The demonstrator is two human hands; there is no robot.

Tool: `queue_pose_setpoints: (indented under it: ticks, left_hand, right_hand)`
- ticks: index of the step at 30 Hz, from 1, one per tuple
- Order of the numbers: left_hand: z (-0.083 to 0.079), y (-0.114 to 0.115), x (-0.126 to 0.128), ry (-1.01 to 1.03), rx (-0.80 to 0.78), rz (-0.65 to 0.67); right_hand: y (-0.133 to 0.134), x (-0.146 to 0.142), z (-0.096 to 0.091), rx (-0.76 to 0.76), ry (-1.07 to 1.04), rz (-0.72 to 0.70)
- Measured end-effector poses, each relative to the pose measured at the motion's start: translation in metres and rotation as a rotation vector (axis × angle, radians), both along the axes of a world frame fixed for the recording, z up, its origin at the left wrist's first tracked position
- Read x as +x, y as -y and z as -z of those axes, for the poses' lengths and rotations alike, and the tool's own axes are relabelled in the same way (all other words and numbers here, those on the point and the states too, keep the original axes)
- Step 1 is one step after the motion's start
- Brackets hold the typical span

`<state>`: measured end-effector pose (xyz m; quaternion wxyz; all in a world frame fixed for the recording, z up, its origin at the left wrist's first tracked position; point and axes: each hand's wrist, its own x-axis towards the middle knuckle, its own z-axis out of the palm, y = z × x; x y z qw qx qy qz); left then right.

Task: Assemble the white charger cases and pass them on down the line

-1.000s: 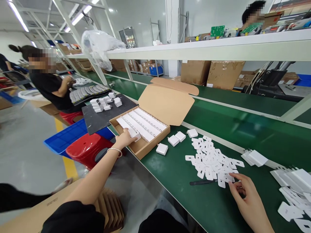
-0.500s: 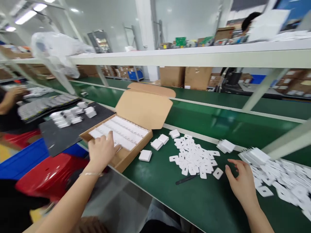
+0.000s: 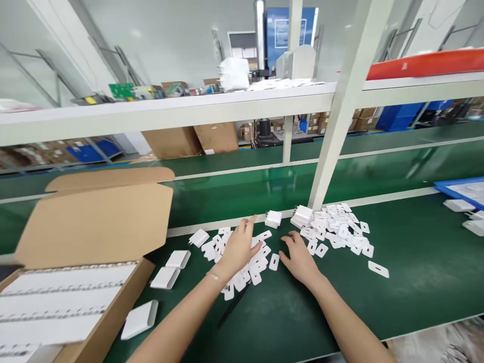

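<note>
Head view: left hand (image 3: 239,248) and right hand (image 3: 301,261) are held over a green table (image 3: 427,287).
White plates (image 3: 255,278) are heaped under the left hand's spread fingers; contact cannot be told. The right hand's fingers are parted, a loose plate (image 3: 274,262) just beside them. Plugs (image 3: 165,278) are scattered near a cardboard box (image 3: 102,227).

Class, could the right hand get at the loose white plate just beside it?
Probably yes: the right hand looks empty, the white plate lies uncovered, and only green tabletop shows between them.
</note>
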<state>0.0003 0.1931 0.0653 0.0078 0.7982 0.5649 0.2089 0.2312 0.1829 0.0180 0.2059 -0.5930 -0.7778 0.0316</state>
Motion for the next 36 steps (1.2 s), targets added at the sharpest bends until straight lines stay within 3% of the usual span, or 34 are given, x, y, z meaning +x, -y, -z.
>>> queue_pose_setpoints:
  ticks: [5, 8, 11, 16, 21, 24, 28, 32, 36]
  left_hand:
    - [0.014, -0.066, 0.062, -0.035, -0.07, 0.041]
    - [0.022, -0.084, 0.072, -0.047, -0.071, 0.12]
    - [0.03, -0.085, 0.066, -0.045, -0.07, 0.188]
    - [0.028, -0.068, 0.037, -0.061, -0.068, 0.266]
    - [0.009, -0.044, 0.012, -0.055, -0.01, 0.197]
    - [-0.005, -0.017, -0.001, 0.168, -0.04, 0.183]
    - [-0.017, 0.03, -0.017, 0.587, -0.193, 0.275]
    - [-0.015, 0.062, -0.027, 0.677, -0.199, 0.335]
    - [-0.003, 0.074, -0.03, 0.711, -0.182, 0.325]
  right_hand:
    - [-0.006, 0.01, -0.01, 0.024, 0.033, 0.149]
    - [-0.008, 0.019, -0.009, 0.005, 0.079, 0.247]
    - [-0.006, 0.019, -0.005, -0.032, 0.124, 0.245]
    - [0.001, 0.007, -0.006, -0.06, 0.15, 0.165]
    - [0.005, -0.001, -0.01, -0.037, 0.142, 0.099]
    - [0.004, -0.002, -0.01, -0.016, 0.132, 0.061]
    - [0.001, -0.002, -0.008, 0.006, 0.109, 0.031]
    - [-0.002, 0.001, -0.006, 0.021, 0.088, 0.055]
    - [-0.004, 0.003, -0.004, 0.017, 0.083, 0.044]
